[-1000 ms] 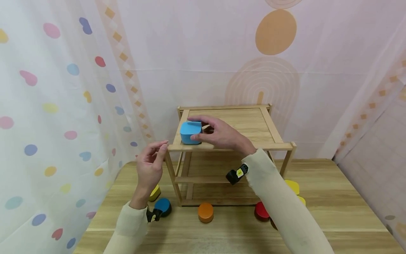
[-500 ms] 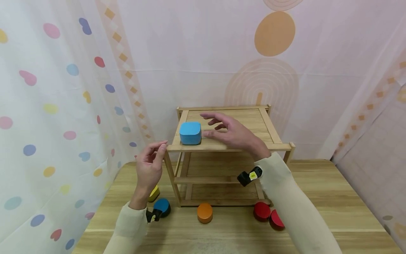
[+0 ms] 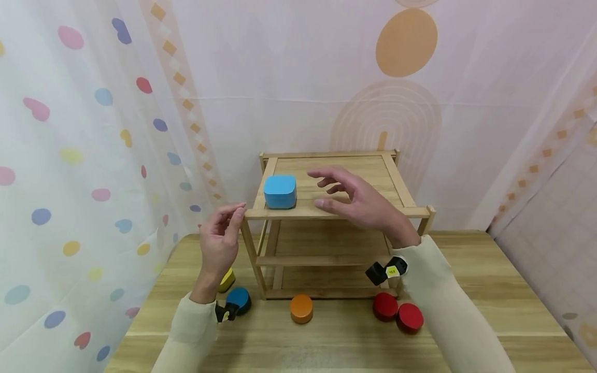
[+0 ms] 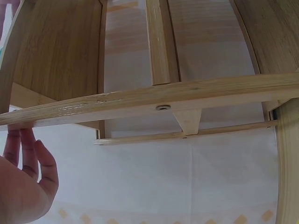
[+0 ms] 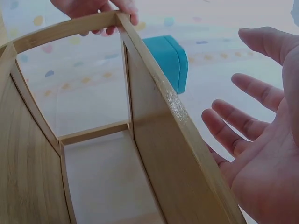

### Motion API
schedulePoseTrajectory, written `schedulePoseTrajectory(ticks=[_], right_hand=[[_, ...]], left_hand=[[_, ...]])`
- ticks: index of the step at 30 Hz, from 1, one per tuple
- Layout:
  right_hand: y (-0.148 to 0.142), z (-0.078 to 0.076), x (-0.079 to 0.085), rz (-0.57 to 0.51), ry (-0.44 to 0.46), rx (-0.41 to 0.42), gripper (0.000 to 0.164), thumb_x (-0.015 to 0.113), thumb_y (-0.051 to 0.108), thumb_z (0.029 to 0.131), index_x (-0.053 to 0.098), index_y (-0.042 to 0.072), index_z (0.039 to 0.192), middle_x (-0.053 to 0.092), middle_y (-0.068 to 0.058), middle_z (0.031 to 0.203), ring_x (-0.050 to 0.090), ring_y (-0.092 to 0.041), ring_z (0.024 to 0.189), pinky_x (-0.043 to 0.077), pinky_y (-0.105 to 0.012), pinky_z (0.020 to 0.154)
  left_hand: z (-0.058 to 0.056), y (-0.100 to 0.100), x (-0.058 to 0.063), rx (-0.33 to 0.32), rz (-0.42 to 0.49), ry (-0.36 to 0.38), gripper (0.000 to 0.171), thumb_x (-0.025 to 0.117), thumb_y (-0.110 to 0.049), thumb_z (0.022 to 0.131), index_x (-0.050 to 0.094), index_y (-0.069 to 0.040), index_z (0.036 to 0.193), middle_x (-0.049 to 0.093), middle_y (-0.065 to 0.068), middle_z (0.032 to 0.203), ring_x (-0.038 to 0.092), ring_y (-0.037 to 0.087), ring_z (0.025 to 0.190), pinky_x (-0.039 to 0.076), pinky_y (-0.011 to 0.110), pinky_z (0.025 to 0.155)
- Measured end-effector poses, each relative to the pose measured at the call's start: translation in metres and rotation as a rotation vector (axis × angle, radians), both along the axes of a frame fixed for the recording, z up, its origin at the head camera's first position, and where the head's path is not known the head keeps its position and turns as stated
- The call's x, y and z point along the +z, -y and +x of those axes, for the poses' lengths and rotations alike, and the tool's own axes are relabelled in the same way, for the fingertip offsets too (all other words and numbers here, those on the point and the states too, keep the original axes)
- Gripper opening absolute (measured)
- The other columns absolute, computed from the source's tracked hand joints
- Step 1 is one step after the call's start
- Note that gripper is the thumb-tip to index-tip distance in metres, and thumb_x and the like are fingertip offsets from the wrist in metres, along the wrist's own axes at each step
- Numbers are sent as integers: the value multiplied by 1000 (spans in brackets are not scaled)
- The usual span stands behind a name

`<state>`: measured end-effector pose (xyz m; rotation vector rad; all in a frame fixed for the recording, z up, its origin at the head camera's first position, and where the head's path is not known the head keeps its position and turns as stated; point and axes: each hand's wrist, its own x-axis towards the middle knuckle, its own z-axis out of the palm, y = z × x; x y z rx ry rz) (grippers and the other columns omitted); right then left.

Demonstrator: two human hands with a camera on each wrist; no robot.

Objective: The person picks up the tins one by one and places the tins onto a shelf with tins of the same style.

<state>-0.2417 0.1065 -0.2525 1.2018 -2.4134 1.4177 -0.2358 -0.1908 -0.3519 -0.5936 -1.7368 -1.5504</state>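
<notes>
A light blue box with rounded corners (image 3: 280,191) sits on the top board of a wooden shelf rack (image 3: 336,213), near its front left corner. My left hand (image 3: 220,238) pinches that corner of the rack between thumb and fingers; the right wrist view also catches this left hand (image 5: 100,9) at the corner. Over the top board, to the right of the box, my right hand (image 3: 361,202) hovers with its fingers spread and nothing in them. Up close in the right wrist view, the right hand's palm (image 5: 261,154) stands apart from the blue box (image 5: 167,60).
On the wooden table (image 3: 326,347) in front of the rack lie an orange round block (image 3: 301,309), a dark blue round block (image 3: 239,300) and two red round blocks (image 3: 385,306). A yellow block (image 3: 227,280) is partly behind my left wrist. Printed curtains (image 3: 289,77) hang behind.
My right hand has let go of the blue box and drawn back to the right, fingers opening. The box stays on the top board. My left hand keeps its place at the corner.
</notes>
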Motion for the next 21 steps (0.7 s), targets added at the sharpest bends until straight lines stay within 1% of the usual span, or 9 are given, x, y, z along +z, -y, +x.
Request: schedulePoseTrajectory(ticks=[6,10,13,17,19,21], right_hand=[[-7,12,-5,-25,-53,53,52,66,10,94,49,8,142,49,-7,144,48,-34,126,41,-47,105],[-14,21,-10,-55,-93,104,51,65,5,93,49,6,141,49,-8,143,48,-36,125,42,-47,105],[-19,29,-13,-93,-86,151,51,65,1,92,48,4,141,49,-8,143,47,-38,126,41,-46,107],[-26,41,-16,-124,-59,186,51,63,-3,92,47,0,140,48,-8,144,47,-39,126,42,-42,108],[-31,44,-18,-134,-53,202,50,61,-5,92,46,-5,139,47,-12,144,48,-39,125,43,-41,107],[-37,46,-20,-137,-38,215,49,60,-6,92,45,-7,138,46,-15,144,49,-36,125,43,-39,107]], left_hand=[[1,-1,1,-20,9,5,16,57,4,97,65,12,109,68,-3,97,55,9,78,46,18,69],[2,-1,0,-28,10,5,16,56,4,97,64,13,109,69,-2,101,57,10,81,48,18,71],[3,0,-3,-23,19,9,17,57,5,97,64,13,109,69,-3,100,57,10,81,48,17,70],[5,0,-5,-23,36,11,16,57,5,96,64,14,109,70,1,101,60,10,84,49,17,73],[5,0,-5,-27,36,13,16,57,5,97,63,14,109,71,1,103,62,10,89,51,17,77],[6,-1,-5,-23,32,14,16,57,3,97,63,14,108,71,-2,103,63,9,90,51,18,78]])
